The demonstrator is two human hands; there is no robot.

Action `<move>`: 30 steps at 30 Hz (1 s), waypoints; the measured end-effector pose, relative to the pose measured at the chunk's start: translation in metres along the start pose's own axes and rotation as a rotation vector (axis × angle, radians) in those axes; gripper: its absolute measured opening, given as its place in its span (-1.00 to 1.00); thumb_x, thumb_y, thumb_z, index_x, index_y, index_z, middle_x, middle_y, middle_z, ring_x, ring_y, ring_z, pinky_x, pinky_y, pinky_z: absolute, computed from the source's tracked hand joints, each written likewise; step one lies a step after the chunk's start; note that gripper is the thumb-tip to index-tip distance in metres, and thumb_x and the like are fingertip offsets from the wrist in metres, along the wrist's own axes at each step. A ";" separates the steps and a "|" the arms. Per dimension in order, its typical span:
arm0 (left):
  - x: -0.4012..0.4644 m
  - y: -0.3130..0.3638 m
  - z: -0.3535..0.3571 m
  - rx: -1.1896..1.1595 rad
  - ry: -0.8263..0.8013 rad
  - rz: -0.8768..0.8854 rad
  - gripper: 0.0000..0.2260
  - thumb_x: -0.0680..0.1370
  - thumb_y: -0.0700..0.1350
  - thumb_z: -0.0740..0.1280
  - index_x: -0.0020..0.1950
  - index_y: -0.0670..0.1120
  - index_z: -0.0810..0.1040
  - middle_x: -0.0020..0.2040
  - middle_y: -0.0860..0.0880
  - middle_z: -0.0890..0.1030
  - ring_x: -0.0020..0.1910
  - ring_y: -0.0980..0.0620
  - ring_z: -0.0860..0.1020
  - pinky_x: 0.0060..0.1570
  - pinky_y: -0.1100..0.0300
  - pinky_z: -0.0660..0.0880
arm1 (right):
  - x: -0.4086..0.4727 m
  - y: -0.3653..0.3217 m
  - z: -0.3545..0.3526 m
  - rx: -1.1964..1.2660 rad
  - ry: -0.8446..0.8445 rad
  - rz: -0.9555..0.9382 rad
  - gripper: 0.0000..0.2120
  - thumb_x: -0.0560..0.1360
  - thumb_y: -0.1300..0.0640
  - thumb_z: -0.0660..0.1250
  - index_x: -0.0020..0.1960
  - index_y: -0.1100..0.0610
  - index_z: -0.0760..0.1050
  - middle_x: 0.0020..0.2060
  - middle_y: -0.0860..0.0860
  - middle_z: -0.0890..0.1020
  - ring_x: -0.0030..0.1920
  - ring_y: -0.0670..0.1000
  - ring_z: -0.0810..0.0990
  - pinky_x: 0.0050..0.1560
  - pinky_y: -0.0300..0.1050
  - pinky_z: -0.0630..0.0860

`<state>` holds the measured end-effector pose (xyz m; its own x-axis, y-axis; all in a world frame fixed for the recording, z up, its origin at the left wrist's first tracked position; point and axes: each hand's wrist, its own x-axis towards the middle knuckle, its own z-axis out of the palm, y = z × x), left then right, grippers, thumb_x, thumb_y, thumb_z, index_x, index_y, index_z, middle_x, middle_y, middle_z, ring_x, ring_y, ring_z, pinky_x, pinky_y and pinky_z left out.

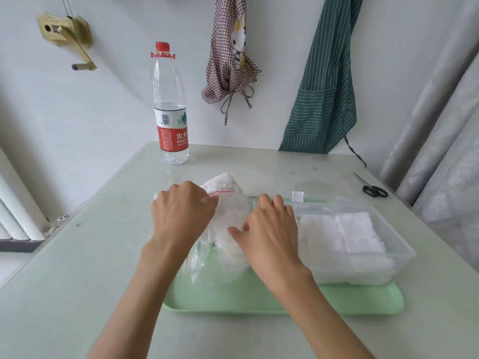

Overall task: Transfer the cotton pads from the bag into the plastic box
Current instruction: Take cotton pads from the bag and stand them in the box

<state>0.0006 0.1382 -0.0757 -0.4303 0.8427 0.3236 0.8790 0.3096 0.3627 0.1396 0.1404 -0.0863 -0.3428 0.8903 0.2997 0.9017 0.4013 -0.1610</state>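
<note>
left hand pinches the bag mouth; right hand reaches inside, grip hidden

water bottle: upright, table's far edge | scissors: far right edge | green tray: near middle | checked cloth, striped apron: hang on wall

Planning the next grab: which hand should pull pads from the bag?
Probably the right hand: it lies on the bag beside the plastic box, while the left hand pinches the bag's mouth.
</note>
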 end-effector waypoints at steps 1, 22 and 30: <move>0.001 -0.002 -0.002 -0.003 -0.019 0.020 -0.73 0.51 0.09 0.25 -0.19 -0.04 0.63 -0.22 -0.09 0.60 -0.17 -0.22 0.50 -0.29 0.15 0.30 | 0.001 -0.001 0.002 -0.036 -0.001 0.006 -0.65 0.51 -0.21 0.22 -0.06 0.03 0.61 0.00 -0.01 0.43 0.14 0.06 0.31 0.12 -0.09 0.24; 0.008 -0.015 -0.019 -0.195 -0.063 0.141 -0.61 0.40 -0.04 0.47 0.20 0.13 0.52 0.13 0.07 0.55 0.15 0.00 0.44 -0.02 0.17 0.31 | 0.012 0.040 -0.046 1.087 -0.240 0.154 -0.88 0.41 0.27 0.45 -0.11 0.15 0.53 -0.25 0.06 0.72 -0.28 -0.07 0.64 -0.11 -0.26 0.59; -0.010 0.009 -0.069 -0.947 -0.191 0.175 -0.91 0.44 -0.09 0.44 -0.06 0.01 0.65 -0.19 0.12 0.70 -0.23 0.27 0.63 -0.32 0.52 0.43 | 0.012 0.038 -0.049 1.419 0.104 0.157 -0.73 0.39 0.30 0.45 0.00 0.00 0.59 -0.13 -0.04 0.72 -0.10 -0.14 0.68 -0.11 -0.39 0.53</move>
<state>-0.0014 0.1026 -0.0156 -0.1960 0.9258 0.3233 0.3634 -0.2377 0.9008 0.1825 0.1552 -0.0425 -0.1889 0.9503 0.2474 -0.1150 0.2287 -0.9667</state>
